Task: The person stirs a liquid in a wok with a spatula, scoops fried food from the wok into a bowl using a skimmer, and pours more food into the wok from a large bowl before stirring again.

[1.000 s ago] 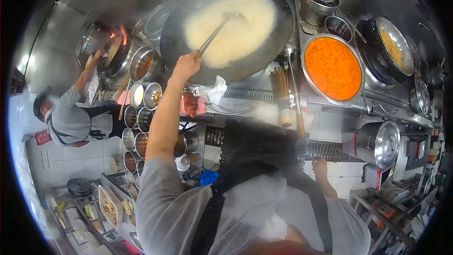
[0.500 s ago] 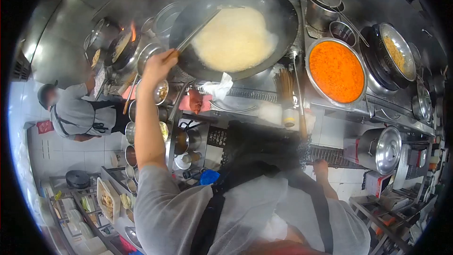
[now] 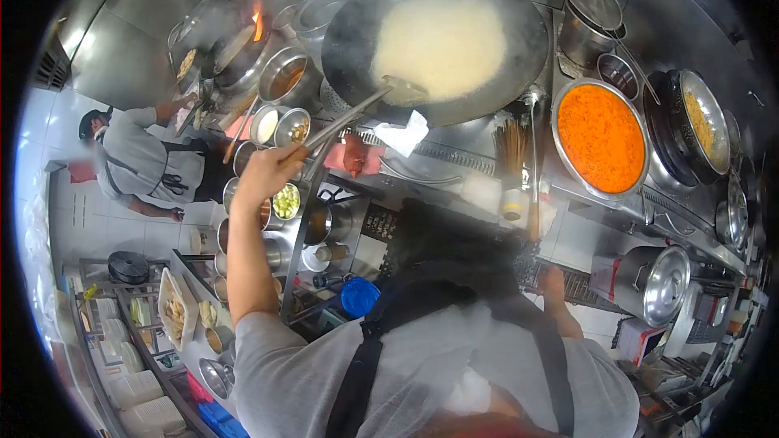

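The liquid (image 3: 442,45) in the wok (image 3: 349,57) is a pale, creamy yellow — the wok itself dark charcoal. The ladle (image 3: 350,118) is silver-grey, its handle brown. Bright orange sauce (image 3: 599,138), flecked darker, shows against a silver bowl (image 3: 618,195). One cloth (image 3: 402,135) is white, the chopped pieces (image 3: 286,202) light green, the flame (image 3: 258,21) orange. The near shirt (image 3: 454,357) is plain grey, its straps (image 3: 353,381) black — the floor tiles (image 3: 154,235) white, lined in a grid.

The person's left fist (image 3: 266,174) hides part of the brown wooden handle (image 3: 294,156) of a long steel ladle (image 3: 347,119). Beyond the grip, steam veils the far rim of a wide black metal wok (image 3: 357,45). Well right of it, the lowered right hand (image 3: 553,280) is too indistinct to read. Left of the grip, whatever a co-worker's raised hand (image 3: 188,102) touches is too small to tell.
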Tool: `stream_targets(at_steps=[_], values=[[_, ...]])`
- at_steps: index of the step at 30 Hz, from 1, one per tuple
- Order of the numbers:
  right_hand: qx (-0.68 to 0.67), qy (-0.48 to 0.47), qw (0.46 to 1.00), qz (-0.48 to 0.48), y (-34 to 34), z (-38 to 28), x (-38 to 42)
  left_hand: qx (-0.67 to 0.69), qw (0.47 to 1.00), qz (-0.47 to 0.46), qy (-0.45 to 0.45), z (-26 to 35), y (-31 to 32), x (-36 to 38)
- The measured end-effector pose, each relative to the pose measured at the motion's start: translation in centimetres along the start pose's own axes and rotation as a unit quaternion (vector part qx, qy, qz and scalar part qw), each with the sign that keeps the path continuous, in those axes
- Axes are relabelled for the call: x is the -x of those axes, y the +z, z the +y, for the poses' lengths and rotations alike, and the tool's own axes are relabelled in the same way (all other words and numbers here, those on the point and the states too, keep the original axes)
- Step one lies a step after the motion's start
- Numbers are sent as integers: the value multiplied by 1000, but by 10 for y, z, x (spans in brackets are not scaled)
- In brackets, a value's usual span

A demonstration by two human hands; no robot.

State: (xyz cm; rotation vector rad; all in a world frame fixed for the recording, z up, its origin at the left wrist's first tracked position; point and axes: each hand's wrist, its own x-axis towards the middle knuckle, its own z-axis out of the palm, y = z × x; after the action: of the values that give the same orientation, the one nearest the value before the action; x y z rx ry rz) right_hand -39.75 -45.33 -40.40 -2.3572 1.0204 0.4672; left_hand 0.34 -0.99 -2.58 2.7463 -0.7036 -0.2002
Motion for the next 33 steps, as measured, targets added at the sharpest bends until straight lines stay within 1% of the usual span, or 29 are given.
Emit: stream_targets(at_steps=[1, 2, 4, 6, 7, 8, 9, 11, 12, 14, 15, 16, 17, 18, 20, 21, 23, 24, 25, 26, 27, 29, 30, 31, 32, 33], values=[[-7, 0, 1000, -8, -6, -5, 4, -16, 1000, 3, 24, 1, 12, -7], [-44, -11, 999, 8, -12, -7, 9, -13, 1000, 4, 25, 6, 23, -14], [-25, -11, 999, 20, -2, 7, 6, 51, 998, 6, 36, 18, 44, -33], [-10, -4, 999, 33, 13, 25, 2, 37, 998, 15, 49, 3, 76, -59], [-20, 14, 1000, 8, 26, 44, -3, 21, 998, 26, 57, 1, 87, -71], [-31, 33, 999, -19, 39, 63, -7, 1, 999, 29, 43, 7, 92, -81], [-34, 40, 998, -17, 52, 82, -7, 2, 998, 25, 49, 13, 96, -92], [23, -9, 999, -32, 72, 107, -5, -12, 996, 47, 69, 20, 103, -114], [21, -4, 999, -32, 72, 109, -1, -21, 997, 38, 62, 18, 113, -131], [96, -56, 993, 26, 70, 106, 12, -22, 996, 45, 80, 25, 120, -157], [93, -52, 994, 26, 68, 102, 19, -23, 994, 55, 92, 28, 123, -169], [-5, -18, 998, 58, 67, 96, 27, -16, 994, 63, 89, 30, 126, -183], [-103, 15, 990, 90, 64, 91, 32, -16, 994, 61, 93, 31, 127, -197], [-104, 17, 990, 90, 55, 82, 36, -34, 994, 54, 89, 34, 127, -207], [-120, 138, 983, -6, 41, 66, 35, -54, 994, 49, 85, 39, 125, -227], [-121, 136, 983, -6, 47, 71, 29, -58, 994, 51, 83, 41, 125, -238], [3, -2, 999, -39, 67, 90, 13, -63, 993, 57, 79, 45, 124, -253], [3, -3, 999, -37, 64, 82, 13, -63, 993, 59, 79, 47, 122, -257], [-63, 79, 995, -15, 63, 74, 13, -31, 997, 44, 60, 51, 117, -259], [-129, 160, 979, 9, 60, 66, 12, 1, 999, 31, 42, 54, 111, -260], [-129, 159, 979, 10, 58, 65, 10, 1, 999, 33, 42, 60, 100, -252], [-139, 144, 980, -10, 57, 63, 9, 170, 985, 4, -37, 71, 72, -219], [-139, 141, 980, -10, 56, 62, 10, 248, 968, -16, -36, 64, 60, -207], [-142, 134, 981, 5, 57, 63, 11, 298, 952, -25, -67, 65, 41, -187], [-144, 126, 981, 18, 59, 62, 14, 330, 940, -44, -74, 58, 24, -169], [-143, 120, 982, 17, 62, 64, 14, 322, 943, -38, -81, 49, 10, -153]])
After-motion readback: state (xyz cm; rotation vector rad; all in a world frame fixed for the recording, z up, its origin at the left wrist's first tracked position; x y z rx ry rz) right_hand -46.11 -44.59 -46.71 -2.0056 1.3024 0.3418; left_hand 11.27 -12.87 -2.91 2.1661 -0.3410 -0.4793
